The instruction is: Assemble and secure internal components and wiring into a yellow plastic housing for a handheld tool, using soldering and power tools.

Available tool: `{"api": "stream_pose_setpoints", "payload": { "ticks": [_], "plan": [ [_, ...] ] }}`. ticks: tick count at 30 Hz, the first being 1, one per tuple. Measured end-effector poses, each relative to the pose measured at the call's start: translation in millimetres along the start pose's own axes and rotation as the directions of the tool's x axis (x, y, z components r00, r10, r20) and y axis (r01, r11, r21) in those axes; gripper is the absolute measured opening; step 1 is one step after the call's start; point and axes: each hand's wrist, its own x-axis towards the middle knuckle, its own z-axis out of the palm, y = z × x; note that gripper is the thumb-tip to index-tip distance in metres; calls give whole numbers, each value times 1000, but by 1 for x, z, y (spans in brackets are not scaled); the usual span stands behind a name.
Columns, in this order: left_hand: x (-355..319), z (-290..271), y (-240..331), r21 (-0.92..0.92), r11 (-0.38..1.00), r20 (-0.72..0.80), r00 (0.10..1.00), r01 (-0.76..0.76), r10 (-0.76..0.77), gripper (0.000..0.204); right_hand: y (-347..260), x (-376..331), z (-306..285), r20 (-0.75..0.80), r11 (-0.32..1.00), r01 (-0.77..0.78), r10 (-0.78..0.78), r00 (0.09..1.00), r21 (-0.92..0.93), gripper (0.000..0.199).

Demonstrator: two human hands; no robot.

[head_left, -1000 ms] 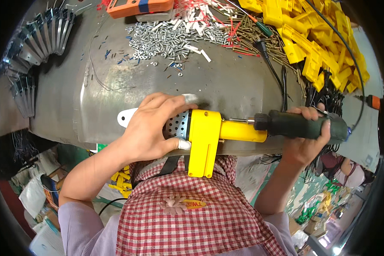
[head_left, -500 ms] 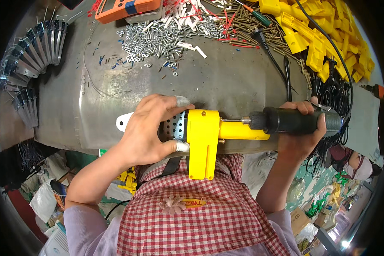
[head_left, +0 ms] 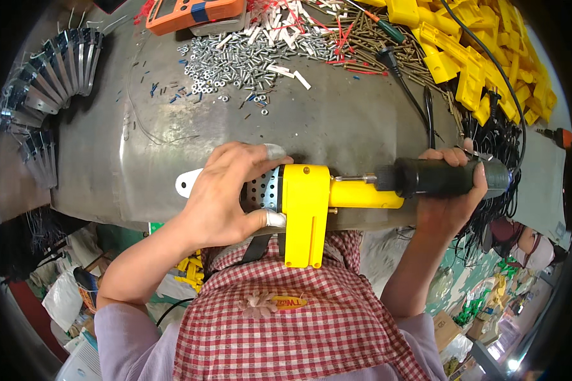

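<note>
Head; left fingers (head_left: 257, 220) hold yellow assembly (head_left: 305, 209) overhanging table edge (head_left: 368, 220); right fingers (head_left: 450, 157) grip screwdriver (head_left: 429, 178); screws (head_left: 232, 66) apart

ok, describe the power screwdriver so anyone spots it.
Find the grey table, then the yellow housing at its near edge. The right hand, just right of it, holds the power screwdriver, bit toward the housing. Unlike the green-handled screwdriver farther back, it is thick, dark and held.
</note>
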Motion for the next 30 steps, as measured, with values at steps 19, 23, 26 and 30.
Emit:
{"api": "stream_pose_setpoints", "payload": {
  "ticks": [19,23,26,30],
  "plan": [
    [-4,-2,4,-10,999,40,998,49,-49,83,16,3,8,87,1000,-15,16,996,-12,36],
    [3,-18,-4,-373,860,16,929,348,-369,61,12,-2,2,25,999,-17,18,1000,-36,39],
    [23,-36,-19,117,894,-154,897,432,-414,40,10,-4,-1,75,999,-21,23,997,-33,39],
    [37,-33,-37,497,847,-172,978,188,-116,22,10,-3,5,125,1000,-26,26,992,-2,39]
  ]
}}
